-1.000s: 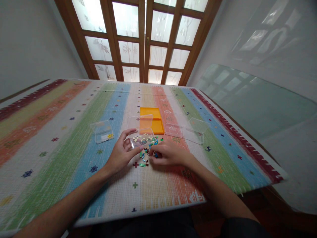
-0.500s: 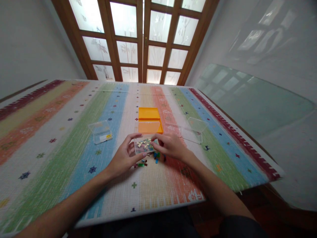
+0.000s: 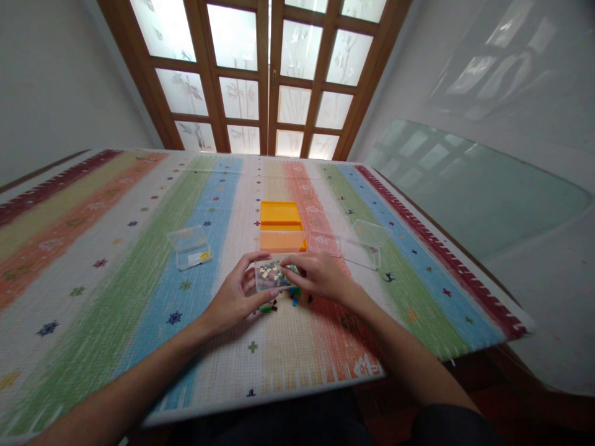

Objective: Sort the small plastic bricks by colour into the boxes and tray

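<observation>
Near the left side of the middle of the cloth-covered table, a clear hinged box lies open, with small yellow pieces at the right of its tray. To its right, your left hand grips the left end of a clear case, fingers along the far side and thumb at the near edge. The case is raised above the table between your hands, well in from the near edge; it contains many small cream, green and blue pieces. Loose coloured pieces, green, blue and dark red, lie beneath and nearer you. Beyond the case, an orange box lies open. Your right hand is partly closed, its fingertips brought together over the case's right part; whether they pinch a piece cannot be told. Farther right, another clear box lies open on the cloth.
</observation>
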Action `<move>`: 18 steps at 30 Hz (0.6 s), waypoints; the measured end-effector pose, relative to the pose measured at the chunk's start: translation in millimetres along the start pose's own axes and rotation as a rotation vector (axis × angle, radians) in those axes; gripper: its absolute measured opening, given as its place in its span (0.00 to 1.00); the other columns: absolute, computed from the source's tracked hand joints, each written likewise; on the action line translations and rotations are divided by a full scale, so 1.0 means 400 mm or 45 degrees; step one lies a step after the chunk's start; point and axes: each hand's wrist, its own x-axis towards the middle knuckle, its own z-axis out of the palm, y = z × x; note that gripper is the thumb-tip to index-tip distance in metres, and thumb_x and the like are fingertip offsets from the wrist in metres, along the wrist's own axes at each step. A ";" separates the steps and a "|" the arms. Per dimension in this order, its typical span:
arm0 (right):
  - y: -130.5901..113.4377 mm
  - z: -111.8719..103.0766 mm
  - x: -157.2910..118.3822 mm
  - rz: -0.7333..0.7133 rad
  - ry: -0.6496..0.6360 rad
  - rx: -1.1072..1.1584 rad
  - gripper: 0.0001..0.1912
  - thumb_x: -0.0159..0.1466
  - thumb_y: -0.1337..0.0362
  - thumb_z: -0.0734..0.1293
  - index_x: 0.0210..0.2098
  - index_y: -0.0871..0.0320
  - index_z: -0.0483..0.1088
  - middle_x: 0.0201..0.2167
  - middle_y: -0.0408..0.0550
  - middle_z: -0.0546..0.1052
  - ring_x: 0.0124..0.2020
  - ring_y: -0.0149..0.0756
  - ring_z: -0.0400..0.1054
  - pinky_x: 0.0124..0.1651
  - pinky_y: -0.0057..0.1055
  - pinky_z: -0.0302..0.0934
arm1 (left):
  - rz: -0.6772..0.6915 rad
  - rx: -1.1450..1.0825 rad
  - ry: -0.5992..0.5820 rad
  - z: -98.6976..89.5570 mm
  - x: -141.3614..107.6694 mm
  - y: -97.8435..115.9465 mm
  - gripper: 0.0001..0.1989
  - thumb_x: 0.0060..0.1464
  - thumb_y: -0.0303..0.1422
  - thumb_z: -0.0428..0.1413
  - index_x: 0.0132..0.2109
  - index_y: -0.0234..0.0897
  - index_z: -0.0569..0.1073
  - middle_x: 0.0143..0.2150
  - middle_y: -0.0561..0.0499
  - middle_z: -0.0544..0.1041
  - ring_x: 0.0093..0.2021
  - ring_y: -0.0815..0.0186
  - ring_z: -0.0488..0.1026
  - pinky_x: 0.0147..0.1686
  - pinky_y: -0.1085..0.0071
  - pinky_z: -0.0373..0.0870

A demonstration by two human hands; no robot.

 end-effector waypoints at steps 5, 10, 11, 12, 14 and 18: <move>0.003 -0.001 -0.005 0.129 0.146 -0.021 0.15 0.69 0.63 0.62 0.44 0.60 0.80 0.23 0.44 0.76 0.23 0.30 0.64 0.30 0.27 0.52 | -0.017 -0.027 0.033 -0.002 0.002 0.004 0.33 0.51 0.33 0.69 0.60 0.41 0.65 0.54 0.43 0.79 0.53 0.53 0.81 0.55 0.56 0.80; 0.002 0.006 -0.009 0.077 0.337 0.008 0.14 0.68 0.64 0.62 0.40 0.61 0.79 0.21 0.42 0.73 0.20 0.28 0.62 0.29 0.27 0.53 | 0.050 0.027 0.166 -0.015 0.012 0.003 0.33 0.50 0.35 0.69 0.60 0.41 0.65 0.59 0.42 0.77 0.55 0.54 0.80 0.57 0.56 0.78; 0.000 0.008 -0.010 0.049 0.382 0.027 0.13 0.68 0.64 0.62 0.39 0.61 0.79 0.20 0.41 0.73 0.19 0.27 0.61 0.28 0.26 0.53 | 0.058 0.047 0.201 -0.019 0.015 0.003 0.33 0.50 0.35 0.69 0.59 0.41 0.65 0.59 0.42 0.76 0.54 0.54 0.80 0.57 0.55 0.79; -0.002 0.010 -0.010 0.016 0.417 0.048 0.13 0.68 0.65 0.62 0.38 0.60 0.78 0.20 0.41 0.73 0.19 0.27 0.60 0.27 0.26 0.53 | 0.065 0.066 0.238 -0.022 0.017 0.004 0.33 0.50 0.36 0.69 0.59 0.41 0.65 0.59 0.42 0.76 0.54 0.54 0.81 0.57 0.55 0.79; -0.009 0.015 -0.010 -0.062 0.433 0.092 0.11 0.68 0.65 0.62 0.37 0.59 0.78 0.19 0.40 0.72 0.19 0.27 0.60 0.26 0.25 0.52 | 0.078 0.099 0.307 -0.028 0.021 0.007 0.33 0.49 0.36 0.69 0.59 0.41 0.65 0.61 0.42 0.75 0.53 0.54 0.81 0.56 0.54 0.79; -0.025 0.036 -0.006 -0.189 0.244 0.111 0.10 0.67 0.65 0.64 0.39 0.58 0.78 0.23 0.42 0.77 0.23 0.29 0.64 0.29 0.27 0.53 | 0.123 0.140 0.390 -0.034 0.025 0.011 0.33 0.48 0.37 0.70 0.58 0.42 0.65 0.65 0.40 0.71 0.55 0.53 0.80 0.57 0.54 0.78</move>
